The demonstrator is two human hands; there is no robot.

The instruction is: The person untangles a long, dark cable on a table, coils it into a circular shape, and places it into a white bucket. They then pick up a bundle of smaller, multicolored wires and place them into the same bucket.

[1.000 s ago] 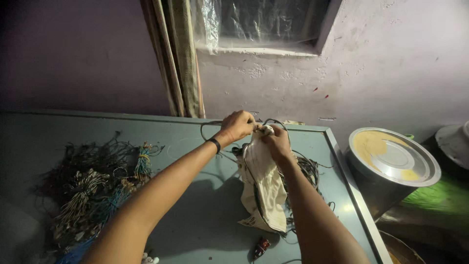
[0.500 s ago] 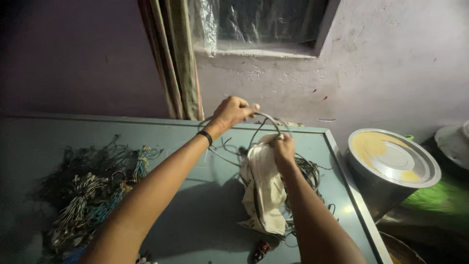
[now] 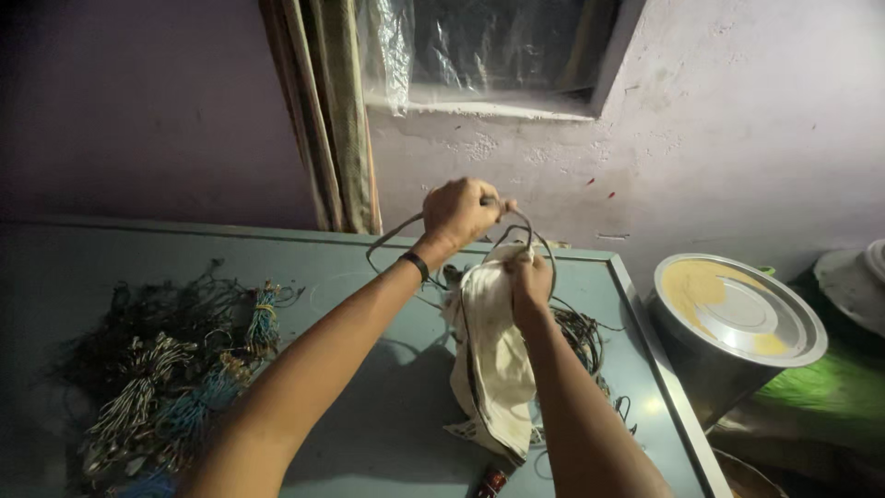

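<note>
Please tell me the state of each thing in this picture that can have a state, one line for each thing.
left hand: closed in a fist on the grey cable
right hand: gripping the top of the white cloth bag
grey cable: looped, lifted off the table
white cloth bag: hanging, bottom on the table
metal pot: covered by its lid
wire bundles: lying tied on the table

A dim room in a home, used as a makeshift workplace. Beyond the hands rise a rough plastered wall (image 3: pixel 737 120), a curtain (image 3: pixel 336 111) and a window covered with plastic sheet (image 3: pixel 489 41). Left of them, bundles of cords (image 3: pixel 175 369) lie on the grey-green table (image 3: pixel 369 406); to the right stands a lidded metal pot (image 3: pixel 737 318).
</note>
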